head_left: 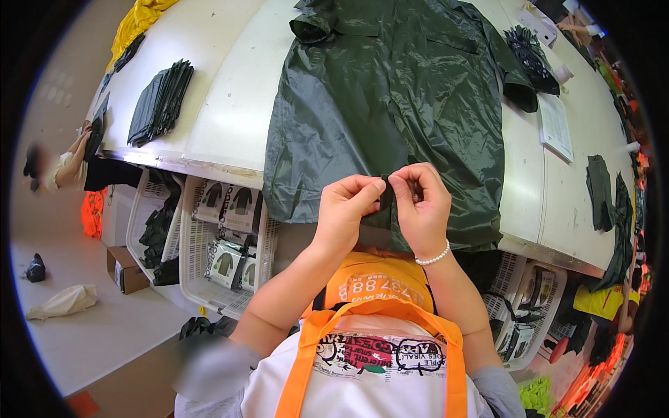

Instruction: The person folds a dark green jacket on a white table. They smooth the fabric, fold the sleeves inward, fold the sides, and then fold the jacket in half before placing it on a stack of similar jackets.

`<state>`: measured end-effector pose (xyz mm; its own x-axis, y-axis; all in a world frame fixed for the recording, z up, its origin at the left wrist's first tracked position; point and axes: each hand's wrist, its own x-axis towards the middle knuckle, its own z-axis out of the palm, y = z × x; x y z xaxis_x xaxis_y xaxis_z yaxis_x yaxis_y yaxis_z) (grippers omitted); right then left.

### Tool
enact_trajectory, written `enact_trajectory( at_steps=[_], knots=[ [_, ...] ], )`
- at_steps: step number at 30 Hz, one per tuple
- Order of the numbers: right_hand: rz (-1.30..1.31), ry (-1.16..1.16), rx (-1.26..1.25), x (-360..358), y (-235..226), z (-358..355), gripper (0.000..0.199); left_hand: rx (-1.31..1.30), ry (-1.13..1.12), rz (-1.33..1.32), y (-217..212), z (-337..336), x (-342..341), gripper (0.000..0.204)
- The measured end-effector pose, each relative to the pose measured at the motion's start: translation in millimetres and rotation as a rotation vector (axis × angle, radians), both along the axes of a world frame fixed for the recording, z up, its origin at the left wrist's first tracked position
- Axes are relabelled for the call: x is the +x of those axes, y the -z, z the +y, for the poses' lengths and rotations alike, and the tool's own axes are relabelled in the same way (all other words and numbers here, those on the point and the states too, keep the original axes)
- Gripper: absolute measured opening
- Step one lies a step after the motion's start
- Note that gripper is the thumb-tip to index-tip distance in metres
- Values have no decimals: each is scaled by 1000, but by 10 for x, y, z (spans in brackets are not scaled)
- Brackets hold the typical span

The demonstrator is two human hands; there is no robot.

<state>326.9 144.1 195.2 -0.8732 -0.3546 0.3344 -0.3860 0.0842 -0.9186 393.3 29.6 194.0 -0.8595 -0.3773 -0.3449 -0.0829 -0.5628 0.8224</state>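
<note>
A dark green raincoat (pixel 439 104) lies spread over the table, its lower hem hanging past the near edge toward me. My left hand (pixel 348 206) pinches the hem by the coat's front opening, thumb against fingers. Close beside it, my right hand (pixel 423 206) pinches the same place from the other side, a pearl bracelet on that wrist. Both pairs of fingertips nearly meet, so the bit of fabric or fastener between them is mostly hidden. One cuffed sleeve (pixel 311 26) is folded at the upper left, and the other sleeve (pixel 517 87) reaches down on the right.
Stacked folded dark garments (pixel 160 103) sit on the table at left; a dark bundle (pixel 533 59) and a paper booklet (pixel 555 125) lie right. White baskets of packaged garments (pixel 224 268) stand below the edge. At far left, another person (pixel 70 164) handles dark fabric.
</note>
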Motion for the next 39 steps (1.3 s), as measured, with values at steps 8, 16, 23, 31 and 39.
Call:
enact_trajectory(
  at_steps=[8, 16, 23, 31, 39],
  knots=[
    [-67, -22, -131, 80, 50, 52, 20, 16, -62, -33, 12, -7, -33, 12],
    [140, -68, 81, 76, 149, 134, 22, 30, -44, -23, -6, 6, -15, 13],
    [240, -48, 90, 79, 134, 111, 23, 22, -20, -27, 13, 19, 22, 13],
    [139, -75, 48, 116, 133, 129, 18, 63, -12, 5, 14, -15, 91, 9],
    [-247, -98, -122, 148, 47, 104, 25, 30, 11, -16, 56, -26, 73, 9]
  ],
)
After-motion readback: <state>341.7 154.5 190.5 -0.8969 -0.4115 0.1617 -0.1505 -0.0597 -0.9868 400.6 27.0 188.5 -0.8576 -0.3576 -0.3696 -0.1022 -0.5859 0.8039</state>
